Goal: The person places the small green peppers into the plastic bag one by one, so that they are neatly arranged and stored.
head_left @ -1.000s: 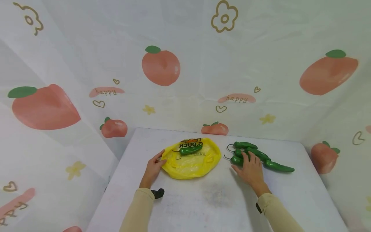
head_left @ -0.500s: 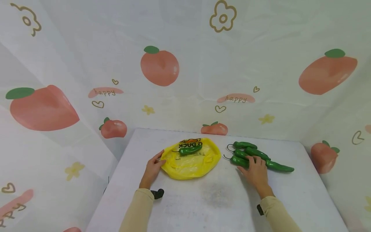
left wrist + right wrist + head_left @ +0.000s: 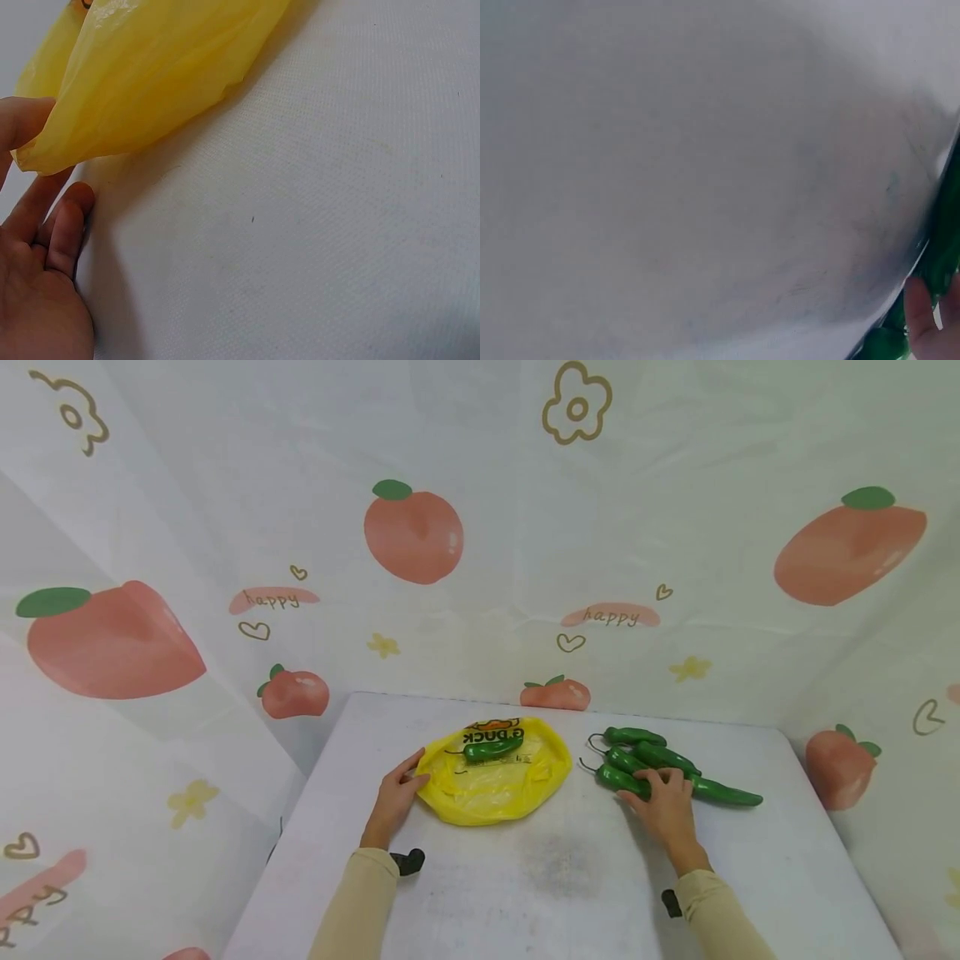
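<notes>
at least one green pepper (image 3: 491,749) lies in the yellow bag (image 3: 487,800) pinched by the left hand (image 3: 393,802); five peppers (image 3: 667,757) are left outside, the right hand (image 3: 667,814) gripping the nearest one (image 3: 619,780).

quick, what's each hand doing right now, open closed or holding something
Left hand: closed, pinching the edge of the yellow bag.
Right hand: closed, thumb and fingers holding a green pepper.
</notes>
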`<state>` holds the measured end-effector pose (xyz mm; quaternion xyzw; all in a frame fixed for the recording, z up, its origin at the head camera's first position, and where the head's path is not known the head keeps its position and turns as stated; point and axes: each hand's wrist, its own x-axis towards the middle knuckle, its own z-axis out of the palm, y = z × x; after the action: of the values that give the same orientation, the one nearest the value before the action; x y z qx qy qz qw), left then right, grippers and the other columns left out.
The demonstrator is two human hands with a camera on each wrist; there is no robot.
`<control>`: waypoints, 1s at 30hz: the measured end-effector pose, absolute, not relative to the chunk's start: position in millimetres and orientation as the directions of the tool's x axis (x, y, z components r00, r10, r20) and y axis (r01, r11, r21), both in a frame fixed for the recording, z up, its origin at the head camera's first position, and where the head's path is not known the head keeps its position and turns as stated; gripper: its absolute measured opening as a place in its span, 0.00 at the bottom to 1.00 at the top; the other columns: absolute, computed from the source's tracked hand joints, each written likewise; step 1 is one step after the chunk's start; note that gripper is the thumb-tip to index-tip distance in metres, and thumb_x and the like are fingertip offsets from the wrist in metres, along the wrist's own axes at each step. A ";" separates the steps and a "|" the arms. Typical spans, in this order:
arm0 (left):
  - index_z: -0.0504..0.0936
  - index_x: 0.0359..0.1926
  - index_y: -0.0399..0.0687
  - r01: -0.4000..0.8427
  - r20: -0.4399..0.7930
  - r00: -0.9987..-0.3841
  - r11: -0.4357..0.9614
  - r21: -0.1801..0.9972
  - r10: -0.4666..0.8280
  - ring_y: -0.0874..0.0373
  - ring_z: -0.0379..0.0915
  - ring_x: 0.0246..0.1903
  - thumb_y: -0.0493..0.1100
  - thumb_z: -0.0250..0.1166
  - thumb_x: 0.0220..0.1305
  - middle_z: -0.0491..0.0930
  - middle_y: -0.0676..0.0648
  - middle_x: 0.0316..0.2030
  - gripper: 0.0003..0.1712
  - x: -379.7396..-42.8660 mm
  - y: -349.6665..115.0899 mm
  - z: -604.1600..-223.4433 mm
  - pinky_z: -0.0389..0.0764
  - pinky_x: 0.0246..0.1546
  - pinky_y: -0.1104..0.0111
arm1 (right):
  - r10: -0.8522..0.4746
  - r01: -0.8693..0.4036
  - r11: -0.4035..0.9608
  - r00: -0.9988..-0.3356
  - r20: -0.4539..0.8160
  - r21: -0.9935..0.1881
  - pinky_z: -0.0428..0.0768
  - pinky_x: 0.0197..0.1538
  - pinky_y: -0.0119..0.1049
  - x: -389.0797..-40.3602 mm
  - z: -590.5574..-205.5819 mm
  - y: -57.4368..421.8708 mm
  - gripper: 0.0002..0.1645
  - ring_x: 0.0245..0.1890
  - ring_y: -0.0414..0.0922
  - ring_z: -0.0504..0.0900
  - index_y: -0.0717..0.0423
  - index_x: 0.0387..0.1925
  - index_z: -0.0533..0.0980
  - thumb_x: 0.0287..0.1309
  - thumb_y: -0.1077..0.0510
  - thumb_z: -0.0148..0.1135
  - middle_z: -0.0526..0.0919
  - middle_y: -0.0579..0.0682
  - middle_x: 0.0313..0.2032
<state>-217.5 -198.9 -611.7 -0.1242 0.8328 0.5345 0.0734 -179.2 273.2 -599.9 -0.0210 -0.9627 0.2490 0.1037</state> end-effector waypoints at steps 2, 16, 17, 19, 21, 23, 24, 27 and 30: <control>0.71 0.72 0.74 -0.284 -0.253 -0.959 0.399 0.872 -0.129 0.52 0.67 0.51 0.52 0.63 0.71 0.71 0.53 0.71 0.30 -217.7 -199.0 -611.5 0.68 0.55 0.61 | 0.095 0.000 0.862 -0.982 0.162 -0.507 0.72 0.48 0.61 -179.5 -599.3 273.5 0.29 0.53 0.68 0.63 0.61 0.55 0.78 0.59 0.47 0.73 0.64 0.73 0.58; 0.71 0.71 0.75 -0.278 -0.243 -0.960 0.379 0.883 -0.137 0.54 0.66 0.50 0.51 0.64 0.70 0.72 0.53 0.71 0.30 -217.4 -199.4 -611.8 0.66 0.53 0.61 | 0.104 0.076 0.809 -0.994 0.014 -0.583 0.67 0.64 0.67 -182.9 -600.7 275.4 0.32 0.63 0.74 0.64 0.63 0.63 0.76 0.64 0.48 0.67 0.68 0.74 0.62; 0.71 0.71 0.75 -0.277 -0.242 -0.960 0.378 0.883 -0.137 0.54 0.66 0.50 0.51 0.64 0.70 0.72 0.53 0.71 0.30 -217.2 -199.4 -612.0 0.67 0.53 0.61 | 0.102 0.076 0.811 -0.995 0.012 -0.580 0.66 0.65 0.68 -182.8 -600.9 275.6 0.32 0.63 0.75 0.64 0.63 0.63 0.76 0.64 0.48 0.67 0.69 0.75 0.63; 0.71 0.71 0.75 -0.278 -0.244 -0.960 0.375 0.884 -0.136 0.54 0.66 0.50 0.51 0.64 0.70 0.72 0.54 0.71 0.30 -216.8 -199.4 -611.8 0.67 0.54 0.61 | 0.093 0.070 0.817 -0.996 0.011 -0.572 0.65 0.67 0.68 -182.4 -601.2 275.8 0.32 0.64 0.75 0.65 0.63 0.64 0.75 0.65 0.48 0.67 0.71 0.76 0.64; 0.71 0.71 0.75 -0.278 -0.245 -0.960 0.377 0.884 -0.132 0.54 0.66 0.50 0.51 0.64 0.70 0.72 0.54 0.71 0.30 -216.4 -199.6 -612.0 0.67 0.54 0.61 | 0.082 0.061 0.823 -0.997 0.012 -0.564 0.64 0.68 0.68 -181.8 -601.2 276.0 0.32 0.65 0.75 0.66 0.63 0.64 0.74 0.65 0.48 0.66 0.72 0.75 0.64; 0.71 0.71 0.75 -0.276 -0.246 -0.961 0.381 0.882 -0.126 0.53 0.66 0.50 0.51 0.63 0.71 0.71 0.54 0.72 0.30 -215.9 -199.8 -611.7 0.67 0.54 0.60 | 0.073 0.054 0.828 -0.997 0.013 -0.558 0.63 0.68 0.68 -180.8 -601.0 275.8 0.32 0.65 0.75 0.66 0.64 0.64 0.74 0.66 0.49 0.65 0.73 0.75 0.64; 0.71 0.71 0.75 -0.276 -0.247 -0.961 0.382 0.882 -0.125 0.53 0.66 0.50 0.51 0.63 0.71 0.71 0.54 0.71 0.30 -215.7 -199.8 -611.4 0.67 0.54 0.60 | 0.070 0.049 0.829 -0.997 0.016 -0.557 0.63 0.68 0.67 -180.4 -600.8 275.7 0.32 0.65 0.74 0.67 0.64 0.64 0.74 0.66 0.49 0.65 0.74 0.75 0.63; 0.70 0.72 0.75 -0.271 -0.243 -0.963 0.388 0.881 -0.121 0.53 0.66 0.51 0.51 0.63 0.71 0.71 0.53 0.72 0.30 -214.8 -200.4 -611.5 0.67 0.55 0.60 | 0.072 0.046 0.826 -0.997 0.024 -0.561 0.64 0.68 0.67 -178.7 -600.5 275.0 0.32 0.64 0.74 0.67 0.65 0.63 0.74 0.66 0.50 0.65 0.74 0.75 0.63; 0.71 0.71 0.75 -0.272 -0.242 -0.962 0.377 0.886 -0.124 0.52 0.66 0.51 0.52 0.64 0.70 0.72 0.54 0.71 0.30 -215.0 -201.1 -612.0 0.67 0.56 0.59 | 0.079 0.040 0.820 -0.996 0.045 -0.571 0.64 0.68 0.67 -178.1 -601.6 274.3 0.31 0.64 0.72 0.68 0.65 0.63 0.75 0.66 0.50 0.66 0.75 0.74 0.62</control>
<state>-215.0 -201.1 -612.0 -0.1195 0.8270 0.5452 0.0678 -178.1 274.3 -601.6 -0.0313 -0.9534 0.2982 0.0331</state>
